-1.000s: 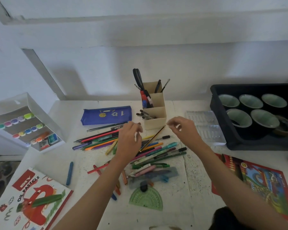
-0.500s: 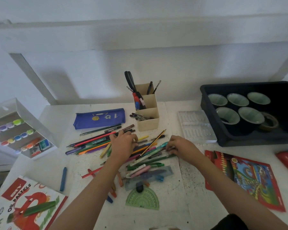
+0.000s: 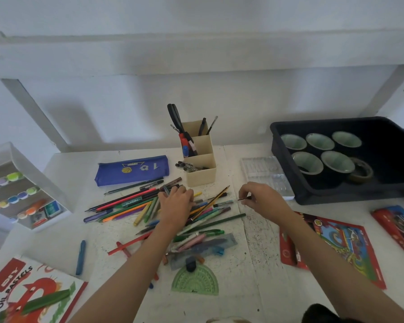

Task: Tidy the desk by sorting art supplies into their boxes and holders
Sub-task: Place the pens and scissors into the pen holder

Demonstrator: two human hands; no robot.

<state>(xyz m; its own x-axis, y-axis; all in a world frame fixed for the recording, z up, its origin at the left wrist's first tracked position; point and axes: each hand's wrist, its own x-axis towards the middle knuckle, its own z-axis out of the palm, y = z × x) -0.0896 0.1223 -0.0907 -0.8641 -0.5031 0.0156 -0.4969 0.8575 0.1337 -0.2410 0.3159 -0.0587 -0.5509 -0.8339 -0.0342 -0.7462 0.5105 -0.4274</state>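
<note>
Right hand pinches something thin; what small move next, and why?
Probably carry the thin stick up to the beige holder and drop it in: the right hand pinches it at the edge of the pencil pile, and the holder stands just behind, open-topped.

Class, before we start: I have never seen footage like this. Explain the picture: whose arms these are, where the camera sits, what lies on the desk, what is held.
No machine here: a person wears a camera on the head, looking down at their own arms. The left hand rests on a pile of pencils and pens on the white desk; whether it grips any is unclear. The right hand pinches a thin stick in its fingers. Nearby are a beige holder, a blue pencil case and a green protractor.
</note>
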